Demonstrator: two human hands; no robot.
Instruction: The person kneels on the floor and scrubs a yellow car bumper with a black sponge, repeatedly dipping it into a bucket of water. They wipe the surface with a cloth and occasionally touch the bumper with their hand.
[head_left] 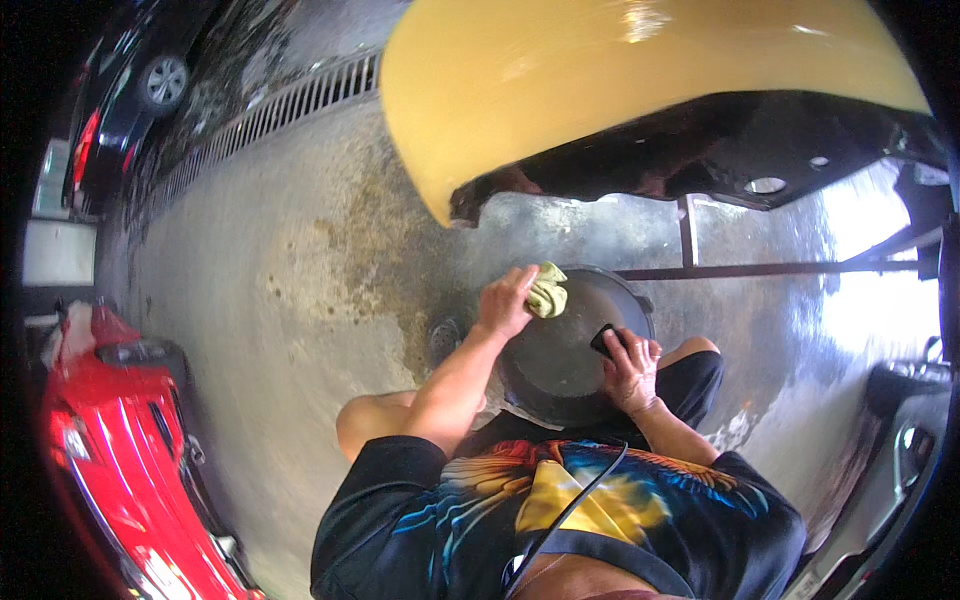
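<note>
Concrete floor (290,270), green cloth (547,292) in left hand (506,304), over dark basin (528,390)

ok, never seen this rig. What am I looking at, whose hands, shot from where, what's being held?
There is no robot here: these are a person's two bare hands. The one picture comes from the left of two fisheye cameras worn on the head, looking down, so the wearer's shirt fills the bottom and straight edges bend near the rim.

The left hand holds a yellowish-green cloth. The right hand grips a small dark block; its exact kind is unclear. Both are over a round, dark basin on a concrete floor; its contents look like cloudy water.

Ahead is a large yellow panel, apparently vehicle bodywork. A red car stands at the left.
</note>
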